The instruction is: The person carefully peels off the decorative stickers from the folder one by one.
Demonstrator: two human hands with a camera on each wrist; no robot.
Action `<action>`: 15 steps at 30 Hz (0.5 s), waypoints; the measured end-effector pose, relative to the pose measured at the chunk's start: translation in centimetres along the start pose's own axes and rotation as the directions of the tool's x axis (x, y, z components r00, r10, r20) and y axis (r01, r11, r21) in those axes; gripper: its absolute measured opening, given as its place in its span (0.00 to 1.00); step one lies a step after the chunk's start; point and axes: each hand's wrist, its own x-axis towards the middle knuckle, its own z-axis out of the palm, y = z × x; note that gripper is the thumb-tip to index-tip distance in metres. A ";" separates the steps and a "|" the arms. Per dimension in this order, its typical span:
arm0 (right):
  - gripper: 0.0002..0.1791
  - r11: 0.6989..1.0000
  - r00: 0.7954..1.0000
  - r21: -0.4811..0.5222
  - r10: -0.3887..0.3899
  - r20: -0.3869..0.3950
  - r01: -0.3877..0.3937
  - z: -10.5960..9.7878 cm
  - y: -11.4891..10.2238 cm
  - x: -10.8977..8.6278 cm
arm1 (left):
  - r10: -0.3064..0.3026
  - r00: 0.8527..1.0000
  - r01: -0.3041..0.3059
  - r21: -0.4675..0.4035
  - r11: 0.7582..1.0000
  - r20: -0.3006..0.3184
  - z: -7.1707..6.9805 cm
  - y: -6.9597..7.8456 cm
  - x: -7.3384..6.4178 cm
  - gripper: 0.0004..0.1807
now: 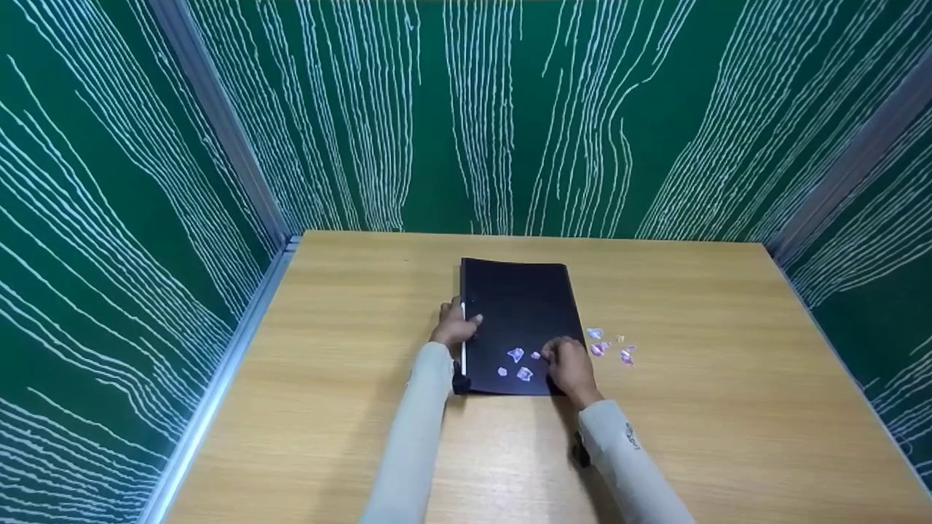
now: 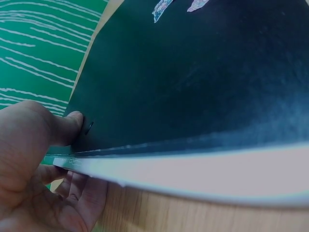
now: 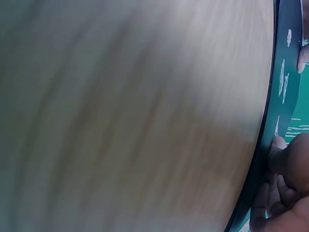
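A thin black folder (image 1: 520, 306) lies on the table with a white strip (image 2: 203, 174) along its left side. My left hand (image 1: 455, 325) grips that side, its thumb (image 2: 67, 128) on the black cover and the fingers around the white edge. Over the lower right of the cover, my right hand (image 1: 571, 370) has curled fingers and pinches a small pink sticker (image 1: 536, 356) at the cover's surface. Close by on the black cover are several shiny pinkish stickers, among them a larger one (image 1: 524, 374). The right wrist view shows the thumb tip (image 3: 279, 142) against a pale sticker (image 3: 277, 126).
Several more shiny cut-out stickers (image 1: 598, 349) lie on the wooden table (image 1: 349, 349) just right of the folder. Green walls with white wavy lines (image 1: 473, 109) enclose the table at the back and both sides.
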 end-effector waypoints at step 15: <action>0.07 1.000 1.000 -0.024 -0.005 -0.005 0.005 0.0 0.0 0.2 | 0.046 0.999 -0.046 0.014 0.999 -0.007 -0.1 0.0 -0.3 0.36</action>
